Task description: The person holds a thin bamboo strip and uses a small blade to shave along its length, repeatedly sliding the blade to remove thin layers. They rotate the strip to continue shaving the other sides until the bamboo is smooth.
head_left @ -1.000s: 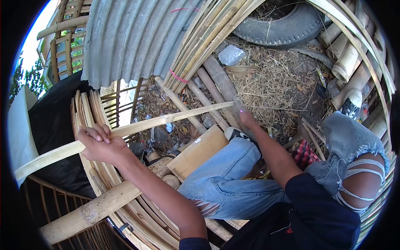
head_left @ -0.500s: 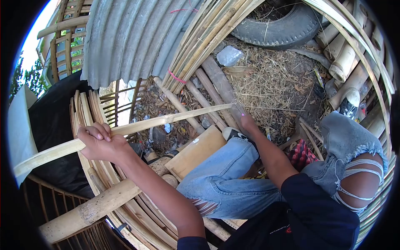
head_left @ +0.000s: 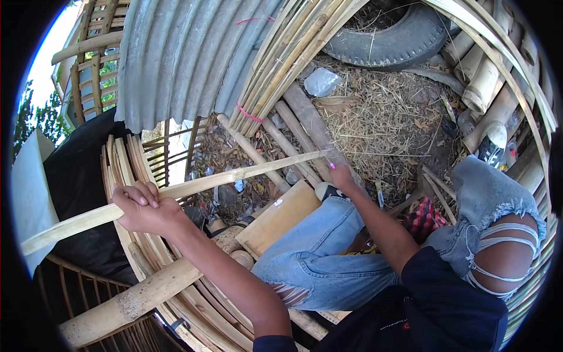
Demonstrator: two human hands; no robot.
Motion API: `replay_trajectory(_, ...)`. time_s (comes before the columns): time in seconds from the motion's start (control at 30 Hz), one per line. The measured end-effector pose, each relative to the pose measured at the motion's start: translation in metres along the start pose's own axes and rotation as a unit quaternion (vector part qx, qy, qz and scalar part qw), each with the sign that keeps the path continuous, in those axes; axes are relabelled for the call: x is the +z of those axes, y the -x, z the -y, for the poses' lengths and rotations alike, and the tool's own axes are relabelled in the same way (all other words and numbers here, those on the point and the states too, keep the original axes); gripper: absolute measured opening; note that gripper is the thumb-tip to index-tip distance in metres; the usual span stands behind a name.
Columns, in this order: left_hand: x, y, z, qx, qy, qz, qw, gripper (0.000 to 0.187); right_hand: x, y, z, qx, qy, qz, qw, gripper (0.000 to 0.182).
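A long, pale bamboo strip slants across the view, its far end near my right hand. My left hand is closed around the strip toward its near end. My right hand is closed on what looks like a thin knife with a pink spot by the fingers; its blade is at the strip's far tip, and most of its handle is hidden. Below the strip lies a flat tan board, close to my left shoe.
A thick bamboo pole and stacked split strips lie at lower left. Corrugated metal sheeting and a tied strip bundle stand ahead. An old tire and bamboo poles are at the upper right.
My right hand and the knife have shifted slightly left and down. The strip's far tip dips slightly, while my left hand keeps its grip, a little lower and to the right.
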State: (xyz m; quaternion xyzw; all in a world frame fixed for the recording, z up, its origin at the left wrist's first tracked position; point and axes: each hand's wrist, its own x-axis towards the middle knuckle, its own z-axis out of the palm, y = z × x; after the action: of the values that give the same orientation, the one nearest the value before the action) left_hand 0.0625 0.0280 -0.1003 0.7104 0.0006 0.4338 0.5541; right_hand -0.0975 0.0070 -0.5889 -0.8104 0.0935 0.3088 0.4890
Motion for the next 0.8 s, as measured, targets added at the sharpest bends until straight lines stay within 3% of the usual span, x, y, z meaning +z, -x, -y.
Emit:
replay_trajectory(0.07,-0.003,-0.001,0.000,-0.007,0.003,0.004,1.000,0.023,-0.030,0.036,0.033,0.075,-0.083,-0.018,0.994,0.030)
replay_trajectory(0.2,-0.003,-0.003,0.001,-0.004,-0.006,0.009,1.000,0.024,-0.022,0.024,0.018,0.076,-0.051,0.019,0.996,0.032)
replay_trajectory(0.27,-0.004,-0.001,-0.001,-0.005,-0.006,-0.003,1.000,0.025,-0.029,0.024,0.016,0.109,-0.235,-0.043,0.965,0.032)
replay_trajectory(0.37,0.000,0.002,-0.003,-0.003,-0.026,0.006,1.000,0.027,-0.028,0.026,0.014,0.137,-0.133,0.045,0.981,0.033)
replay_trajectory(0.47,-0.002,-0.002,0.001,-0.002,-0.006,0.008,1.000,0.027,-0.015,0.002,0.008,0.158,-0.216,0.031,0.963,0.034)
replay_trajectory(0.57,-0.001,0.000,-0.002,-0.004,-0.013,0.008,1.000,0.026,-0.051,0.012,0.040,0.128,-0.217,0.016,0.968,0.035)
replay_trajectory(0.6,-0.001,0.001,-0.002,-0.004,-0.013,0.007,1.000,0.026,-0.032,0.008,0.024,0.128,-0.216,0.017,0.968,0.035)
replay_trajectory(0.67,0.002,0.003,-0.003,-0.002,-0.016,0.010,1.000,0.026,0.027,-0.007,-0.024,0.106,-0.038,0.035,0.993,0.033)
replay_trajectory(0.77,-0.001,-0.002,-0.001,-0.004,-0.020,0.002,1.000,0.025,-0.043,0.027,0.005,0.161,-0.094,0.024,0.982,0.032)
replay_trajectory(0.8,-0.004,-0.005,-0.003,-0.002,-0.022,0.001,1.000,0.025,-0.029,0.019,-0.009,0.159,-0.093,0.026,0.983,0.032)
